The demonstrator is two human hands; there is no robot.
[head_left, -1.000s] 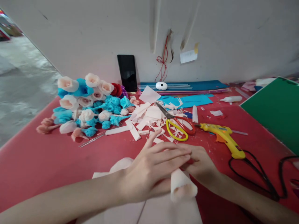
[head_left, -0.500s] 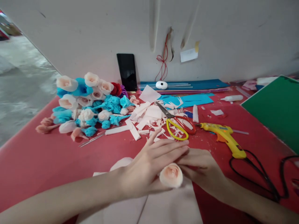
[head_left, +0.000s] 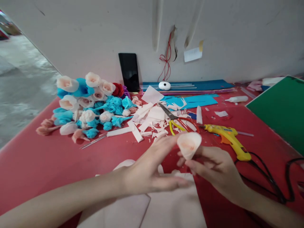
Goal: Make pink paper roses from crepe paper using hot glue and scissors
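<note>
Now, over the pale pink paper sheets [head_left: 175, 205] on the red bench [head_left: 114, 158], the person's bare left hand [head_left: 147, 171] has opened, thumb parted from its fingers. The right hand [head_left: 217, 171] pinches the cone-shaped, pale pink paper flower [head_left: 189, 144] near its base, mouth turned towards the person. Half a second ago that flower sat lower, between both hands. I can't tell whether the blurred left fingertips touch it.

Just beyond, the left hand and raised flower hide part of the steel scissors with red and yellow handles [head_left: 167, 110], which lie on a scatter of pale pink paper scraps [head_left: 154, 115]. Right of them rests a yellow plastic glue gun [head_left: 239, 153]; to the left, a heap of blue, pink and white paper flowers [head_left: 114, 106]. Farther off, a black, flat, rectangular phone [head_left: 129, 72] leans against the grey wall [head_left: 95, 31].
</note>
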